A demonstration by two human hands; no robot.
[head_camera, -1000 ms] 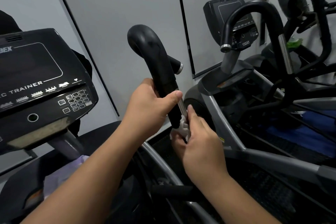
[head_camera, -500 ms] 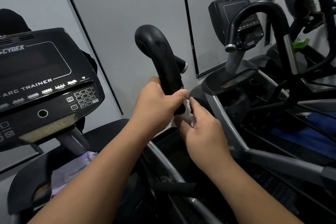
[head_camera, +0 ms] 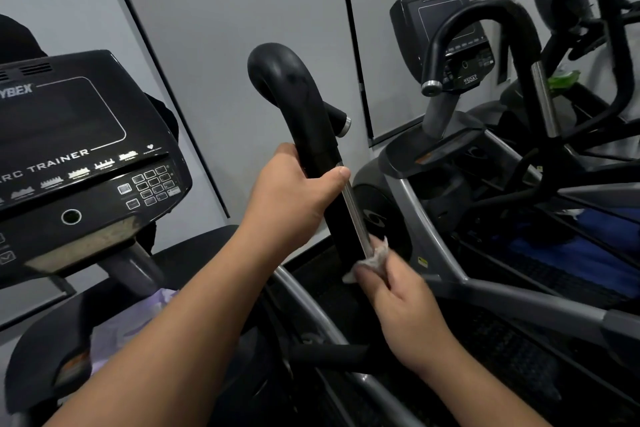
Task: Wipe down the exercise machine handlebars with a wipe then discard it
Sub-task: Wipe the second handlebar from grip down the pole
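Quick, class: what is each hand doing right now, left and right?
Left hand: closed around the black handlebar.
Right hand: fingers pinching the white wipe against the handlebar's metal strip.

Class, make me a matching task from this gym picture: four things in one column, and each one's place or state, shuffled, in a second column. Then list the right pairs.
Things
1. left hand
2. right hand
3. wipe
4. keypad

Places or states
A. on the control panel at the left of the view
B. wrapped around the black handlebar
C. crumpled against the handlebar's silver strip
D. pinching the wipe, lower on the bar

Pairs: 1-B, 2-D, 3-C, 4-A
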